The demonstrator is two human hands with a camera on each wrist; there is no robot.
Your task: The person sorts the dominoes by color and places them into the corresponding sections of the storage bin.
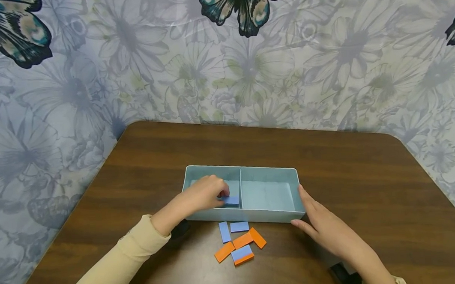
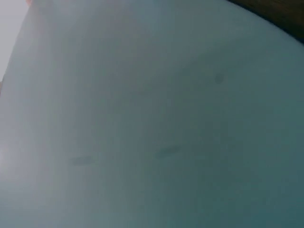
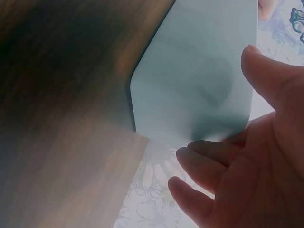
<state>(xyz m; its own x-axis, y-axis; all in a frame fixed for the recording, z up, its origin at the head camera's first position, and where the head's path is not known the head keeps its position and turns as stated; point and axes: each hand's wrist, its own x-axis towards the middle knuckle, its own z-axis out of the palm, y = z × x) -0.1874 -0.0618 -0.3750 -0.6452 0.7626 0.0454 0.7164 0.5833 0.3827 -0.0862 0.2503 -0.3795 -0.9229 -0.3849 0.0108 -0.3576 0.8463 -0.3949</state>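
A pale blue two-part tray (image 1: 268, 167) stands on the table. My left hand (image 1: 204, 194) reaches over its near wall into the left compartment, fingers curled down and pinching a blue block (image 1: 232, 200) beside the divider. At the tray's right end, my right hand (image 1: 328, 229) rests with its fingers straight along the short wall and the thumb near the front corner. In the right wrist view, the right hand (image 3: 251, 161) lies around the end of the tray (image 3: 190, 71). The tray's outer wall (image 2: 156, 114) fills most of the left wrist view.
In front of the tray lie several loose blocks: a blue one (image 1: 225, 232), another blue one (image 1: 239, 226), orange ones such as this block (image 1: 224, 252), and a blue block (image 1: 242, 252) on top of an orange one. The wooden table (image 1: 136, 172) meets a flower-patterned backdrop (image 1: 193, 83).
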